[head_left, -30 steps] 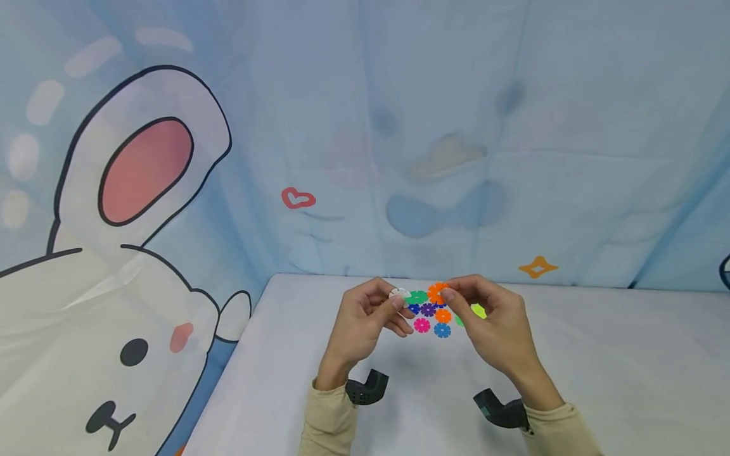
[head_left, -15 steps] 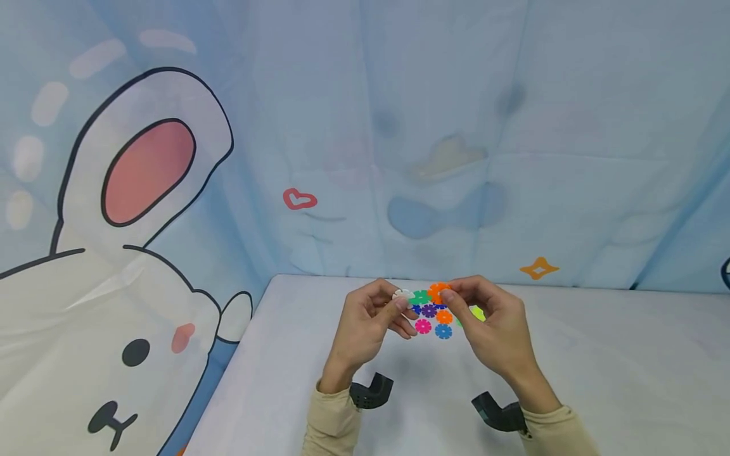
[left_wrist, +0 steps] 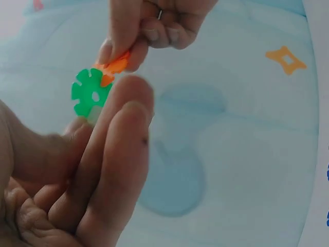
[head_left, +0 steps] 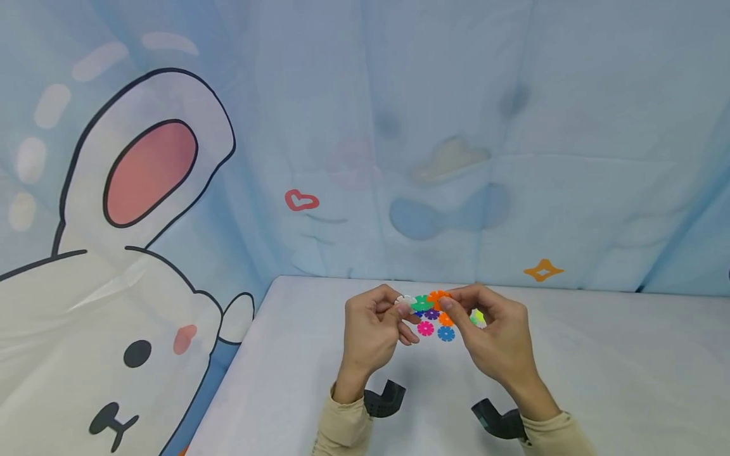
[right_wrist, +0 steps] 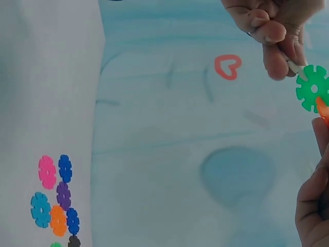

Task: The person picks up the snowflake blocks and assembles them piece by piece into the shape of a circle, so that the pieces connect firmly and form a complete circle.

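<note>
Above the white table [head_left: 599, 361], in the head view, both hands were raised side by side, wrists bent upward and cream sleeves showing at 6 o'clock. The left hand [head_left: 373, 329] pinched a white disc [head_left: 405, 301] between thumb and forefinger; the green disc [head_left: 422, 303] joined to it sat just at its 3 o'clock. The right hand [head_left: 493, 339] pinched an orange disc [head_left: 438, 296] that touched the green one at its 3 o'clock edge. Loose discs lay on the table below the hands, among them a pink disc [head_left: 425, 328] and a blue disc [head_left: 446, 333].

From the left wrist, the left hand's fingers [left_wrist: 110, 154] rose long and loosely bent toward 12 o'clock, the green disc [left_wrist: 91, 93] standing upright at their tips. The right hand [left_wrist: 154, 25] came down from 12 o'clock, fingers curled tight on the orange disc [left_wrist: 115, 66], which met the green disc at its 1 o'clock edge.

From the right wrist, the left hand [right_wrist: 267, 23] hung in from 12 o'clock, gripping the white piece, the green disc [right_wrist: 312, 88] below it at 3 o'clock. The orange disc [right_wrist: 323, 109] touched its lower edge. Spare discs, one pink [right_wrist: 47, 172], lay at 8 o'clock.
</note>
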The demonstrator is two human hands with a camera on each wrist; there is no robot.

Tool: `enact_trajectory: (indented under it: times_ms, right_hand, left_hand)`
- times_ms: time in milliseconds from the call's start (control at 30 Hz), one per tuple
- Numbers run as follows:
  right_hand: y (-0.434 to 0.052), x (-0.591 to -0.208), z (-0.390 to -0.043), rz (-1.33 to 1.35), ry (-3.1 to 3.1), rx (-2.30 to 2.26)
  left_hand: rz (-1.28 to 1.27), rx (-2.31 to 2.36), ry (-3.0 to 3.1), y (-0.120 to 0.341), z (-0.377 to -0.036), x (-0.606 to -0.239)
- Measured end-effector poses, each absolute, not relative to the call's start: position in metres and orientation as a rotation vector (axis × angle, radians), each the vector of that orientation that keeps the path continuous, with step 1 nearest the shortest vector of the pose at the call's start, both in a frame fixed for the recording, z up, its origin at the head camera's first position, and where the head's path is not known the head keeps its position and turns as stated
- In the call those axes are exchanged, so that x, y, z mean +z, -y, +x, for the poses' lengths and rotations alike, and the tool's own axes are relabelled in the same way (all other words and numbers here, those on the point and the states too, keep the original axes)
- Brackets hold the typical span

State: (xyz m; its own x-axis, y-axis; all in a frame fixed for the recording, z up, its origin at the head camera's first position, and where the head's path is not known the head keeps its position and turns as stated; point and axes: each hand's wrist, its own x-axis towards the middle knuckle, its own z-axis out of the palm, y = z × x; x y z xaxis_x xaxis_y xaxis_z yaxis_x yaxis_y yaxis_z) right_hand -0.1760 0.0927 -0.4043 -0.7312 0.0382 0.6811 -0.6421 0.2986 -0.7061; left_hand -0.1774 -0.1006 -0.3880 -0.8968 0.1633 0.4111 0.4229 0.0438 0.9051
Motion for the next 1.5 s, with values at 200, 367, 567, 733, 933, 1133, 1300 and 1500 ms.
enact_trajectory:
  times_ms: [200,367,567,733,933,1133,1300,1500]
  right_hand:
    - [-0.093,-0.406,-0.179,0.486,1.989,1.454]
    - [-0.092,-0.407,-0.18,0.476,2.022,1.46]
    - [-0.089,-0.411,-0.182,0.473,2.037,1.507]
    - [-0.085,-0.417,-0.184,0.48,2.054,1.538]
    - [-0.087,-0.425,-0.191,0.49,2.135,1.447]
    - [-0.096,-0.447,-0.206,0.388,2.46,1.275]
    - [-0.094,-0.478,-0.22,0.473,2.745,0.96]
    - [-0.083,-0.499,-0.217,0.646,2.859,0.635]
  left_hand:
    - [-0.674,-1.971,2.315,0.109,-0.179,-0.384]
    - [-0.687,-1.943,2.408,0.113,-0.183,-0.386]
    - [-0.712,-1.901,2.438,0.113,-0.188,-0.391]
    - [-0.733,-2.031,2.454,0.115,-0.19,-0.392]
    - [-0.691,-2.051,2.457,0.121,-0.196,-0.396]
    - [-0.595,-2.112,2.387,0.136,-0.2,-0.398]
    - [-0.607,-2.149,2.36,0.145,-0.202,-0.399]
    - [-0.529,-2.173,2.287,0.151,-0.203,-0.398]
